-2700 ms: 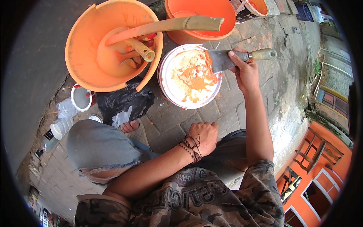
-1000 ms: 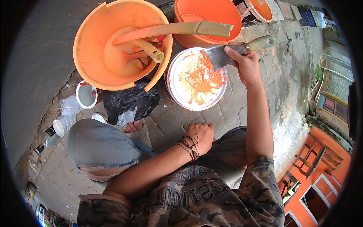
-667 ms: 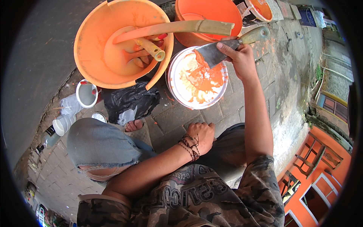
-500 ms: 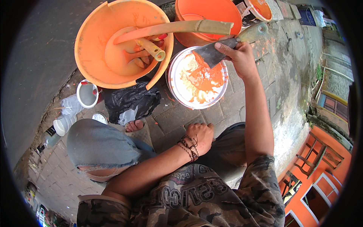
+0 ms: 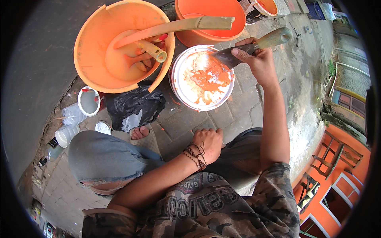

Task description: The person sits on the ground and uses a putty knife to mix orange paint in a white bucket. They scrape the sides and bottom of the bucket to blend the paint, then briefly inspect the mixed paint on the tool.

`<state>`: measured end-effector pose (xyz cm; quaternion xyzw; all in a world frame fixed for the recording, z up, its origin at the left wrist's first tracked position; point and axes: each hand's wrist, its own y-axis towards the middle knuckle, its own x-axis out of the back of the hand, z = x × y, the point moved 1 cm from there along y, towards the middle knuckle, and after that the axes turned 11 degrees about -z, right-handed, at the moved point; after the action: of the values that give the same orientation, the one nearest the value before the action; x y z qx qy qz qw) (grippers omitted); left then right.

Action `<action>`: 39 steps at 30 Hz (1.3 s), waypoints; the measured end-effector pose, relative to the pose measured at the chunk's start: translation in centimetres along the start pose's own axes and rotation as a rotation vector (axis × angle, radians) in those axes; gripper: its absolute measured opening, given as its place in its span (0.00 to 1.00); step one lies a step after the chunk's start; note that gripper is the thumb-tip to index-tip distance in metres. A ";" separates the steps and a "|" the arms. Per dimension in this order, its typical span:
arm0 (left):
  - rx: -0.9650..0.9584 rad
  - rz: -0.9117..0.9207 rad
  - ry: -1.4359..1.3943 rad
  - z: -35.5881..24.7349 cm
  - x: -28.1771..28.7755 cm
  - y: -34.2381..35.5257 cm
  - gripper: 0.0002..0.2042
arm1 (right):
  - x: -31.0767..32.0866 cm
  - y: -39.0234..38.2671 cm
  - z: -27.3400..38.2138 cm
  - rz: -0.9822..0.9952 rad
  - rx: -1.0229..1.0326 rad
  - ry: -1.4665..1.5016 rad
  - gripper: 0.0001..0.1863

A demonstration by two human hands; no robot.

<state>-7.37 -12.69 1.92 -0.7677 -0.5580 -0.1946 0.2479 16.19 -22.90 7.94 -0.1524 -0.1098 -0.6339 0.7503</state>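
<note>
My right hand (image 5: 258, 61) grips a putty knife (image 5: 274, 38) by its yellowish-green handle, thumb on the dark blade. The blade's edge overlaps the upper right of a round white lid (image 5: 177, 87) smeared with orange paint (image 5: 208, 79); whether it touches the paint, I cannot tell. My left hand (image 5: 208, 143), with braided cord bracelets at the wrist, rests as a fist between my knees, nothing showing in it. Left of the lid stands a broken-rimmed orange basin (image 5: 89, 43) with cloudy liquid. A cut bamboo strip (image 5: 178, 27) and a short bamboo tube (image 5: 152, 50) lean in it.
An orange tub (image 5: 218, 33) and a smaller paint bucket (image 5: 268, 7) stand behind. Near my left knee are a black plastic bag (image 5: 137, 104), a white cup (image 5: 89, 105) of grey liquid, a clear plastic cup (image 5: 66, 135), a round lid (image 5: 103, 127) and a bottle (image 5: 54, 150).
My right hand has tilted the putty knife so its handle lies flatter. The blade now covers less of the lid, near its upper right edge. My left hand stays put.
</note>
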 end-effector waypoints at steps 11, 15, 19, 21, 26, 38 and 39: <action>-0.007 0.110 0.000 -0.6 0.9 0.2 0.15 | 0.9 -1.5 -1.0 0.038 0.010 -0.227 0.11; 0.063 0.214 0.005 -1.3 1.8 0.5 0.09 | 0.1 -1.4 0.6 -0.069 0.084 -0.245 0.11; 0.011 0.204 0.032 -1.0 1.7 0.6 0.13 | -1.0 -2.9 0.1 0.014 0.306 -0.445 0.09; 0.010 0.186 0.049 -0.8 1.5 0.5 0.13 | -1.4 -4.3 0.5 0.090 0.382 -0.453 0.09; -0.003 0.173 -0.004 -1.1 0.9 0.3 0.14 | -2.4 -8.4 0.7 0.227 0.571 -0.507 0.15; 0.008 0.143 0.043 -0.6 -0.9 0.6 0.14 | -3.6 -8.4 -0.1 0.086 0.572 -0.555 0.12; 0.001 0.136 0.033 -0.5 -1.0 0.6 0.14 | -3.7 -8.3 -0.1 0.083 0.593 -0.528 0.12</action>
<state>-7.12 -13.93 1.62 -0.8005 -0.5004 -0.1895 0.2700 7.40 -20.81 7.23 -0.0910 -0.4707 -0.4829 0.7328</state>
